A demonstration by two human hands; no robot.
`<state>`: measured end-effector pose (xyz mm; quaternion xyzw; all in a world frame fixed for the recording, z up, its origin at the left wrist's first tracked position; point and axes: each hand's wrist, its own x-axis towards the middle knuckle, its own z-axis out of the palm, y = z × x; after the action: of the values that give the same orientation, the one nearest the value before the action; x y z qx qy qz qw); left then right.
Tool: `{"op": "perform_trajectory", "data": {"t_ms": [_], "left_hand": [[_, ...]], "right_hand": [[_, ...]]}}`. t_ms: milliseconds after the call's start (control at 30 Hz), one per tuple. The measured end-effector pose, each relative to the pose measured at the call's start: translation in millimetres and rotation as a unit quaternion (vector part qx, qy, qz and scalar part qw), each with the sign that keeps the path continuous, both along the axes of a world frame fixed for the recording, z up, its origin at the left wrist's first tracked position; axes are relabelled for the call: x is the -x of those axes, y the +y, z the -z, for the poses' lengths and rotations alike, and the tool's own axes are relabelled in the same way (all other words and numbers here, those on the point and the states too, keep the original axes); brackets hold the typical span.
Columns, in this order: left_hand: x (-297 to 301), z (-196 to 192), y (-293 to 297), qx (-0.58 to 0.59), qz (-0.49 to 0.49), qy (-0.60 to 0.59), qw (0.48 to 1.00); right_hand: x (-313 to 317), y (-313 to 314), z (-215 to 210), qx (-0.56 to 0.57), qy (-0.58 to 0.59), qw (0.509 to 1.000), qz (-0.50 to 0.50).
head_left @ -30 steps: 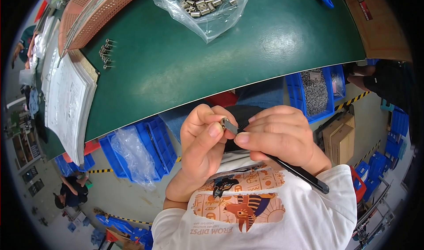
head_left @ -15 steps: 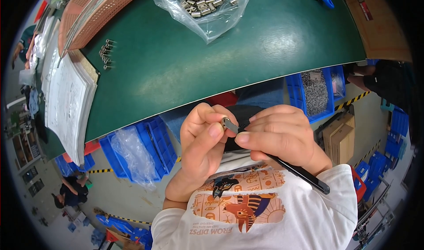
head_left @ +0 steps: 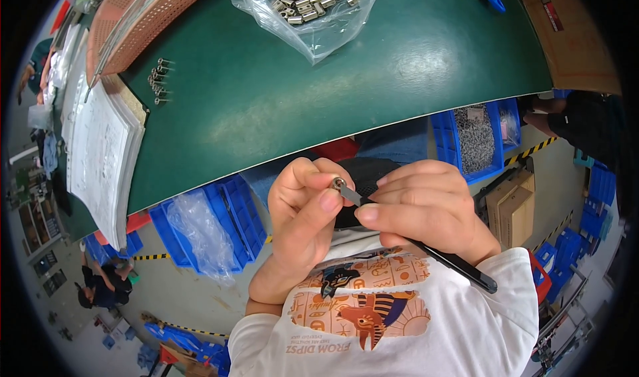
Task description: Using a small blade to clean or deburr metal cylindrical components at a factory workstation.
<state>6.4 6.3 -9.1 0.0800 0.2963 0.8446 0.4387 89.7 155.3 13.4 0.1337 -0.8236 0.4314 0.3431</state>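
Observation:
Between its thumb and forefinger, my left hand (head_left: 305, 210) pinches a small metal fitting (head_left: 337, 183) with a round opening. My right hand (head_left: 426, 207) is closed round a utility knife (head_left: 459, 268), its black handle sticking out below the palm. The knife's grey blade (head_left: 349, 194) points left, its tip at the fitting's opening. Whether the tip is inside or only against the edge, I cannot tell. Both hands are in front of my body, short of the table edge. My fingers hide part of the fitting.
On the green table (head_left: 266, 97) lie a clear bag (head_left: 326, 47) of metal fittings, several small screw-like parts (head_left: 158, 82), a pink perforated basket (head_left: 126, 44) and a paper stack (head_left: 103, 157). Blue bins (head_left: 229, 217) stand below at left, another blue bin (head_left: 459, 144) at right.
My left hand has shifted slightly left with the fitting. More of the blade shows between the hands. A person far off at the lower left has moved a little.

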Motion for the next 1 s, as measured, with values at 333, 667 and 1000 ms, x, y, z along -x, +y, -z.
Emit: {"op": "perform_trajectory", "data": {"t_ms": [333, 667, 1000], "left_hand": [[-0.5, -1.1, 0.6, -0.006, 0.000, 0.010, 1.000], [-2.7, -9.7, 2.5, 0.086, -0.014, 0.043, 0.995], [-3.1, -12.9, 3.6, 0.094, -0.014, 0.044, 0.994]], "right_hand": [[0.7, -0.2, 0.4, 0.009, -0.014, 1.000, 0.001], [1.0, -0.1, 2.0, 0.023, 0.001, 0.999, -0.022], [1.0, 0.4, 3.2, 0.011, -0.005, 1.000, -0.009]]}}
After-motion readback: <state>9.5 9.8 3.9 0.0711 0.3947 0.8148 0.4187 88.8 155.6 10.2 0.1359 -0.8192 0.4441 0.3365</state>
